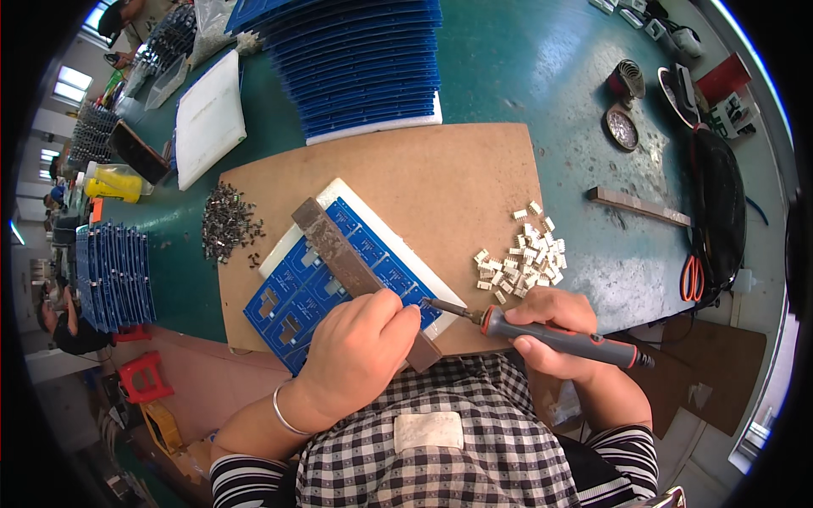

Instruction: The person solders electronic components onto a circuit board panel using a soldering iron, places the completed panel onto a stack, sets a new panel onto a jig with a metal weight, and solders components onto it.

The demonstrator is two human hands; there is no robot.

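Note:
In my right hand (555, 330) is a dark grey soldering iron (576, 343) with orange-red trim, its tip pointing left at the near right edge of a blue circuit board (292, 275). My left hand (360, 347) is closed in a fist over the board's near side, beside the tip. What its fingers hold, if anything, is hidden. A brown bar (339, 245) lies diagonally across the board, its near end passing under my left hand. Beneath the board is a white foam pad (385, 224). White connectors (529, 258) lie heaped right of the board.
A brown work board (457, 169) lies on the green table (508, 68). Small dark components (227, 220) are piled at left. Behind rises a tall stack of blue boards (356, 68). At right are an iron stand (625, 85), another bar (639, 206) and orange-handled scissors (692, 278).

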